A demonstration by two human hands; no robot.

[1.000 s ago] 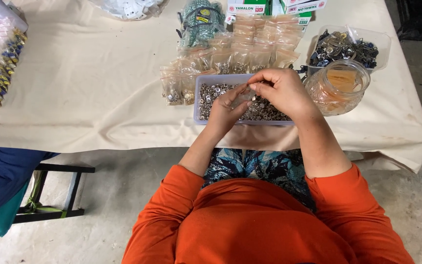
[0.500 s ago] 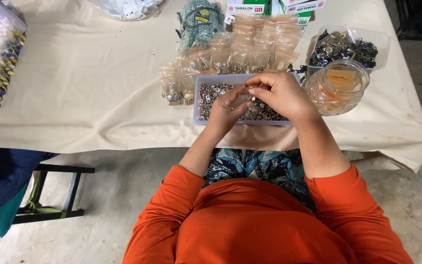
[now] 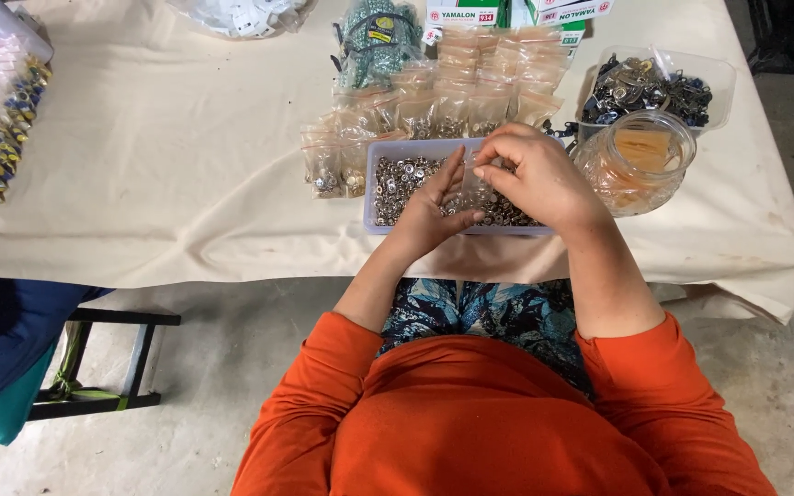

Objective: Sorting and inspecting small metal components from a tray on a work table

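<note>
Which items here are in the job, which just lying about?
In use: left hand, right hand, lilac tray of small metal parts.
Lying about: small filled bags, glass jar, clear tub of dark parts, boxes.

Person wears bright orange long-sleeved top, sleeves pushed up to elbows. Blue-and-teal leaf-patterned garment covers lap. Left hand [image 3: 429,207] and right hand [image 3: 535,174] bare, no jewellery visible.
</note>
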